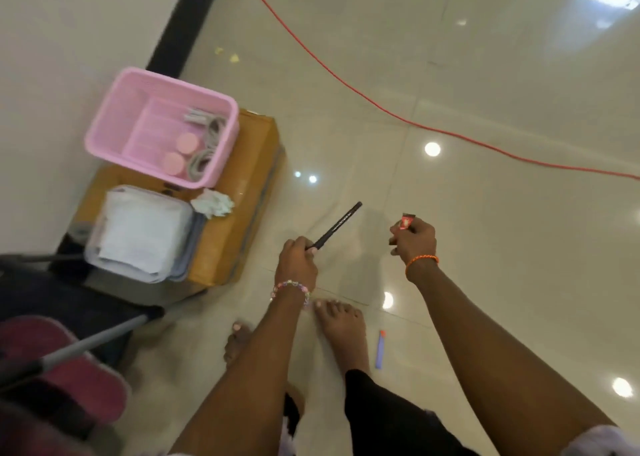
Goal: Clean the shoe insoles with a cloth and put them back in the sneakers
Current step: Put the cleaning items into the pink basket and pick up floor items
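Bright, even indoor light on a glossy floor (485, 282), with soft motion blur throughout.
Round ceiling-lamp glare spots dot the tiles right of and beyond the grips; a window-like reflection glares far beyond them. Shadows are faint. The pink basket (114, 116) far left smears, and edges bend wide-angle.

— Where is open floor (485, 247) seen?
— Ahead and rightward, crossed only by a red cable (363, 95).
— And leftward?
— Blocked by a box (242, 192) topped with a basket (114, 116) and folded cloths (138, 233).
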